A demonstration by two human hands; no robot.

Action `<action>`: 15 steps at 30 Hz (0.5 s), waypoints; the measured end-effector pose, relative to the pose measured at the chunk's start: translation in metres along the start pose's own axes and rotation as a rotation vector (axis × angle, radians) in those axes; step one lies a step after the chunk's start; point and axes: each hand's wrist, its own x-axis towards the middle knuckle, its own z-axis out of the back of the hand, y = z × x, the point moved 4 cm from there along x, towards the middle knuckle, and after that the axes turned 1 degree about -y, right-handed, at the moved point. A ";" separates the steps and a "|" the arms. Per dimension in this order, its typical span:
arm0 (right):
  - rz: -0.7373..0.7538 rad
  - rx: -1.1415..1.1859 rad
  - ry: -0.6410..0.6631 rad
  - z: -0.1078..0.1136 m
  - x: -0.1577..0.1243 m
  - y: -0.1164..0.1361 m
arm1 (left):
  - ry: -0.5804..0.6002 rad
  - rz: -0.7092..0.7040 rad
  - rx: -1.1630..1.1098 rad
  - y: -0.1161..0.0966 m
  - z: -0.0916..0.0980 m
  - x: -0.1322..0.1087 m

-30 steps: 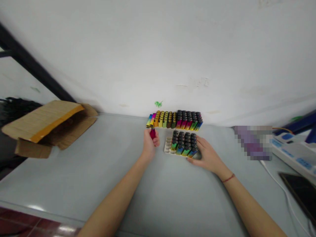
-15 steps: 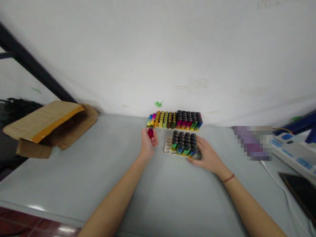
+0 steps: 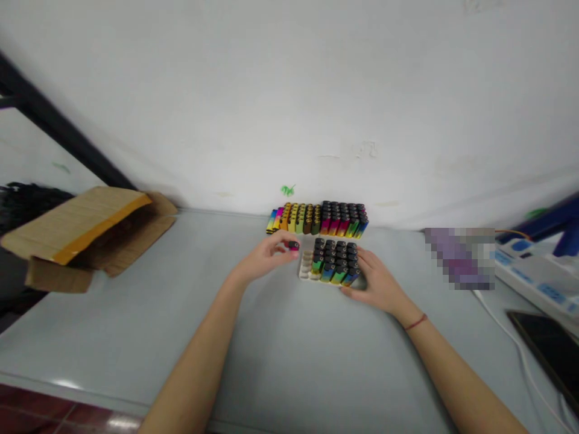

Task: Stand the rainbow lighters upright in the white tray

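Observation:
My left hand (image 3: 268, 258) pinches a lighter (image 3: 294, 246) with a black top and a magenta body, just left of a white tray (image 3: 304, 276). Several black-topped lighters (image 3: 335, 260) in green, blue and yellow stand upright in that tray; its left-hand column of round holes holds none. At the tray's right end, my right hand (image 3: 377, 280) grips it, thumb at the front corner and fingers along the side. Behind, against the wall, black-topped lighters (image 3: 344, 218) and gold-topped lighters (image 3: 301, 218) stand in rows. Two multicoloured lighters (image 3: 274, 220) lean at the left end.
An open cardboard box (image 3: 85, 226) lies on the grey table (image 3: 271, 355) at the left. To the right are a blurred-out purple packet (image 3: 461, 259), a power strip (image 3: 543, 277), a white cable (image 3: 511, 334) and a dark phone (image 3: 549, 349). The white wall (image 3: 289, 108) bounds the back.
My left hand has turned from upright to palm-inward and shifted right toward the tray's left end, with the magenta lighter's black top now pointing rightward. My right hand stays at the tray.

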 end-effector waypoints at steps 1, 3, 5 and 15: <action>0.001 0.001 0.000 0.000 0.000 0.000 | 0.055 -0.005 0.034 -0.001 0.000 -0.002; 0.001 0.005 -0.004 0.001 0.000 0.000 | 0.147 0.011 0.059 0.000 -0.002 -0.004; 0.001 0.009 -0.013 0.001 0.000 0.001 | 0.192 0.040 0.061 0.002 -0.007 -0.005; -0.001 0.004 -0.013 0.003 0.001 0.003 | 0.263 0.087 0.043 0.007 -0.028 -0.003</action>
